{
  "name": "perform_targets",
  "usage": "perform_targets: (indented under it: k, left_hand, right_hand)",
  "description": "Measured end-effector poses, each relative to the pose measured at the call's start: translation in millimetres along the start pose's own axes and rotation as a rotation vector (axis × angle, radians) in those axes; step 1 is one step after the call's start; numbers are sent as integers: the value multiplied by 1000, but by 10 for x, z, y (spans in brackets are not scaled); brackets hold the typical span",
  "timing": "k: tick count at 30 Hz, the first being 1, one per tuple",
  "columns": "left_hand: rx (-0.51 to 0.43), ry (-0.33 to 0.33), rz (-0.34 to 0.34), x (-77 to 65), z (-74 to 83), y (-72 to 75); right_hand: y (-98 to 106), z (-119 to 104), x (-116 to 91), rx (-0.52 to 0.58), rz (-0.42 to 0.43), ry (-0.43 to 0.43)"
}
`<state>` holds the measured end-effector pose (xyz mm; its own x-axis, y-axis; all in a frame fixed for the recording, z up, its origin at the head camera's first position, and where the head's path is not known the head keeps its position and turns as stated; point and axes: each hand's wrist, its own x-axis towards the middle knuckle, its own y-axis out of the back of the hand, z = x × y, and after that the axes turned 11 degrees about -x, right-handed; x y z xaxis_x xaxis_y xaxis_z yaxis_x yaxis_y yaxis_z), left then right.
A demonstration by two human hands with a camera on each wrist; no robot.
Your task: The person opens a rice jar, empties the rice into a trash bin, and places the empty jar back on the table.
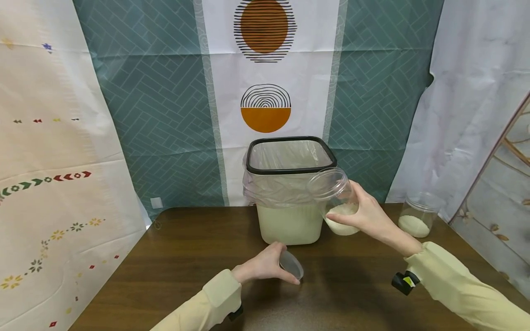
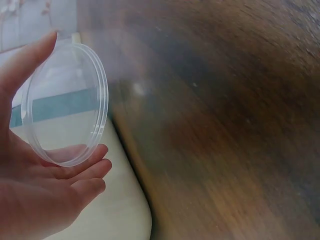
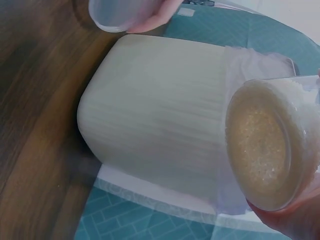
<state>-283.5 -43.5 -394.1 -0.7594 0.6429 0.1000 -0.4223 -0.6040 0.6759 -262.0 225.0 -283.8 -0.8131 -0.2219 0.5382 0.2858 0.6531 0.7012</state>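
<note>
My left hand (image 1: 267,265) holds a clear round lid (image 2: 64,105) on edge, low over the table, with thumb and fingers at its rim. In my right hand (image 1: 366,210) is a clear plastic jar (image 1: 329,186), uncovered and tilted to the left. White rice-like grains (image 1: 342,219) lie in its lower part; the right wrist view shows them through the jar's base (image 3: 260,145). The jar is raised in front of the right side of a cream bin (image 1: 290,225), its mouth just below the level of the black rim (image 1: 290,171).
A clear plastic bag (image 1: 273,191) lines the bin and hangs over its outside. At the right back of the wooden table (image 1: 198,257) stands a second clear jar (image 1: 418,218) with white grains in it. Patterned cloths (image 1: 165,115) hang behind and at the sides.
</note>
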Motion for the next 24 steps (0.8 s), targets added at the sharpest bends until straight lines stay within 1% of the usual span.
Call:
perform_targets:
  k: [3, 6, 9, 13, 16, 22, 24]
  left_hand:
    - [38, 0, -14, -3, -20, -12]
    - [71, 13, -35, -8, -44, -23]
    - [80, 33, -49, -10, -69, -32]
    - [83, 45, -46, -16, -103, -35]
    - [105, 49, -50, -21, -120, -33]
    - [179, 80, -97, -29, -110, -37]
    - [190, 89, -107, -29, -108, -44]
  right_hand:
    - [23, 0, 2, 5, 11, 0]
    - [49, 3, 2, 9, 24, 0]
    - [81, 19, 4, 13, 40, 1]
    - [126, 32, 18, 22, 62, -11]
    - [163, 39, 27, 23, 78, -20]
    - [219, 80, 32, 25, 88, -22]
    - [228, 96, 31, 24, 86, -25]
